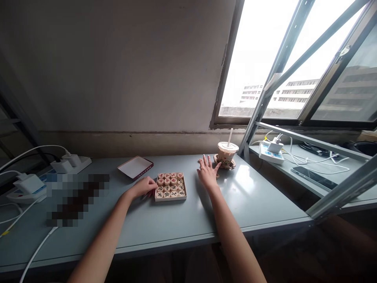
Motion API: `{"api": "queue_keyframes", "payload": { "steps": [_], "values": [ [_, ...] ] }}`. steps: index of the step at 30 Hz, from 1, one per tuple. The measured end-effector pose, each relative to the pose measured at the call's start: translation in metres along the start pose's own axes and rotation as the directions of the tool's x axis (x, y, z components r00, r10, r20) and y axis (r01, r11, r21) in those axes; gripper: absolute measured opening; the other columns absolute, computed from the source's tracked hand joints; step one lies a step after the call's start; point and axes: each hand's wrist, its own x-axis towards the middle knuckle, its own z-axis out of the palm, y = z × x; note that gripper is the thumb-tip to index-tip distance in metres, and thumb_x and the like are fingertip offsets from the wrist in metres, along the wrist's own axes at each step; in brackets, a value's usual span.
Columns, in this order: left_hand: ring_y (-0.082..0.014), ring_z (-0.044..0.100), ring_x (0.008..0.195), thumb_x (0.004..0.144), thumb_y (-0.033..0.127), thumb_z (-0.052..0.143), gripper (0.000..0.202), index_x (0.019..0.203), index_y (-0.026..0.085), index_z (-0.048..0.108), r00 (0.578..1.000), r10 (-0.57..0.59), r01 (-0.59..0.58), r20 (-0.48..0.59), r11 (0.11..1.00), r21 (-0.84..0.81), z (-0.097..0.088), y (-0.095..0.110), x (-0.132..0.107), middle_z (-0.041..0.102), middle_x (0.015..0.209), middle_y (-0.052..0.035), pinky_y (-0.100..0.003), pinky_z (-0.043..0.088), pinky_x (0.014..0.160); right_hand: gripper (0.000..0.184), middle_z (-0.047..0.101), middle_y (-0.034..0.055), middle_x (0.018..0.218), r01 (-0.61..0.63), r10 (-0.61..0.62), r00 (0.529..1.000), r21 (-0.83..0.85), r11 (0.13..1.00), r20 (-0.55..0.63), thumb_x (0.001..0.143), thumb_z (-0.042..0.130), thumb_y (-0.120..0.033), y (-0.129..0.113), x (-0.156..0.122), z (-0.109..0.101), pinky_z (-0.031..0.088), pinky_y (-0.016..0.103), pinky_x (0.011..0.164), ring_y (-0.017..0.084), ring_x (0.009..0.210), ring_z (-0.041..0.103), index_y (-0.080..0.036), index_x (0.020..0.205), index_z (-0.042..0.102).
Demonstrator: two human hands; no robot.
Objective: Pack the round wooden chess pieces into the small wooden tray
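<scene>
A small open box (171, 197) filled with several round wooden chess pieces sits in the middle of the grey table (165, 220). My left hand (144, 186) rests against the box's left side, fingers curled on its edge. My right hand (208, 171) lies flat on the table to the right of the box, fingers spread, its thumb stretched toward a milk tea cup (227, 153) with a straw. The box's lid (135, 167) lies upside down behind and left of the box.
Power strips with white chargers (71, 163) and cables lie at the table's left. A metal shelf post (275, 74) rises at the right. Beyond it, a second surface holds a power strip (271, 153) and a phone (308, 175). A window is behind.
</scene>
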Motion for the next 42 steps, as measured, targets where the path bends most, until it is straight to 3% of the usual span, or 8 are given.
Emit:
{"api": "queue_keyframes", "payload": {
  "steps": [5,10,15,19,23,26,38,42],
  "values": [
    [-0.0096,0.039,0.039,0.07,0.038,0.048,0.032,0.047,0.016,0.053,1.0,0.008,-0.008,-0.007,1.0,0.001,0.001,-0.002,0.0,0.05,0.041,-0.0003,-0.023,0.026,0.042,0.05,0.03,0.0137,0.149,-0.041,0.039,0.983,0.011,0.999,0.177,0.095,0.028,-0.028,0.01,0.007,0.016,0.01,0.059,0.108,0.026,0.14,0.015,-0.014,0.142,0.033],
    [-0.009,0.037,0.039,0.071,0.037,0.047,0.031,0.047,0.016,0.052,1.0,0.024,-0.024,-0.004,1.0,0.014,0.0,0.0,-0.001,0.05,0.042,0.0001,-0.023,0.024,0.043,0.044,0.046,0.012,0.139,0.058,-0.061,0.991,0.021,0.998,0.123,0.089,0.031,-0.012,0.005,-0.002,0.005,0.003,0.064,0.106,0.029,0.135,0.029,-0.018,0.127,0.053],
    [-0.0094,0.038,0.039,0.069,0.035,0.046,0.029,0.048,0.016,0.053,1.0,0.011,-0.011,0.0,1.0,0.014,0.0,0.0,0.0,0.051,0.042,-0.0001,-0.023,0.026,0.043,0.028,0.07,0.0127,0.09,0.143,-0.148,0.985,0.067,0.987,0.085,0.087,0.042,-0.015,-0.009,-0.007,-0.014,0.024,0.048,0.099,0.027,0.099,0.057,-0.016,0.088,0.069],
    [-0.0093,0.038,0.039,0.07,0.035,0.046,0.029,0.048,0.016,0.052,1.0,0.016,-0.016,0.002,1.0,0.015,0.0,0.0,0.0,0.051,0.042,0.0,-0.023,0.026,0.044,0.02,0.069,0.0063,0.086,0.163,-0.176,0.984,0.271,0.949,0.023,0.085,0.056,-0.036,-0.017,-0.008,-0.03,0.029,0.04,0.089,0.023,0.091,0.057,-0.022,0.084,0.069],
    [-0.0103,0.04,0.041,0.07,0.034,0.046,0.027,0.05,0.016,0.053,1.0,0.02,-0.02,0.019,1.0,-0.003,-0.001,0.001,-0.001,0.051,0.043,0.0001,-0.023,0.027,0.043,0.022,0.064,0.0016,0.097,0.336,-0.396,0.918,0.507,0.794,0.013,0.081,0.06,-0.047,-0.018,-0.012,-0.041,0.03,0.035,0.088,0.02,0.097,0.053,-0.029,0.09,0.068],
    [-0.0099,0.039,0.04,0.071,0.033,0.046,0.028,0.049,0.016,0.052,0.999,0.03,-0.03,0.016,1.0,0.004,-0.001,0.001,-0.002,0.05,0.043,0.0003,-0.023,0.026,0.044,0.02,0.062,0.0021,0.094,0.384,-0.487,0.87,0.512,0.769,0.078,0.077,0.066,-0.044,-0.02,-0.014,-0.041,0.031,0.036,0.087,0.02,0.095,0.052,-0.028,0.089,0.068],
    [-0.0094,0.038,0.04,0.071,0.034,0.045,0.029,0.049,0.016,0.052,0.999,0.029,-0.029,0.018,0.999,0.016,-0.001,-0.001,0.0,0.051,0.043,0.0004,-0.022,0.027,0.043,0.026,0.061,0.0007,0.091,0.381,-0.499,0.862,0.527,0.76,0.095,0.076,0.066,-0.044,-0.02,-0.012,-0.034,0.032,0.036,0.087,0.019,0.093,0.053,-0.027,0.095,0.064],
    [-0.0092,0.038,0.039,0.072,0.035,0.046,0.03,0.048,0.016,0.05,0.999,0.033,-0.033,0.015,0.999,0.022,-0.001,0.001,-0.001,0.049,0.042,0.0009,-0.023,0.025,0.043,0.03,0.06,0.0054,0.112,0.248,-0.289,0.957,0.46,0.853,0.02,0.086,0.054,-0.043,-0.011,-0.003,-0.02,0.032,0.039,0.093,0.022,0.109,0.049,-0.026,0.11,0.058]
  ]
}}
